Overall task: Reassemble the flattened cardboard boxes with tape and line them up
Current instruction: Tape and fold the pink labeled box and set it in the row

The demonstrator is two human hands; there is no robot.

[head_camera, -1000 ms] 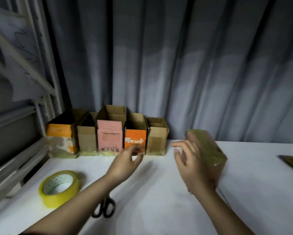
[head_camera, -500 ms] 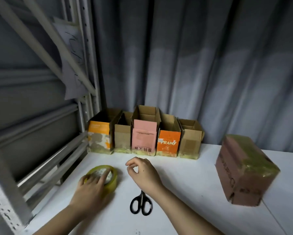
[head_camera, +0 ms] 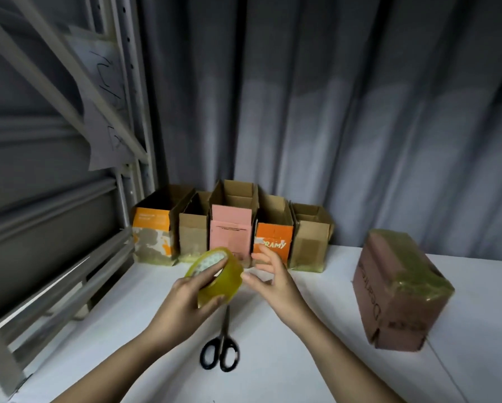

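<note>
Glossy yellow tape roll point(head_camera: 216, 277), matt cardboard boxes point(head_camera: 232, 225), cloth curtain point(head_camera: 345, 112), smooth white table point(head_camera: 316, 359).

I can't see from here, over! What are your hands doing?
Left hand grips tape roll, lifted; right hand open beside it. Taped box stands apart from the row. Scissors below, clear.

White table point(head_camera: 316, 359), boxes lined at the rear, as I see it via head cam.
Five open-topped boxes stand side by side along the back edge: orange-white box point(head_camera: 154, 237), plain brown box point(head_camera: 193, 232), pink box point(head_camera: 231, 228), orange box point(head_camera: 273, 242), brown box point(head_camera: 309, 239). Black-handled scissors point(head_camera: 220, 349) lie near front, ctr. Taped brown box point(head_camera: 398, 292) sits alone at right, well apart from the row.
</note>
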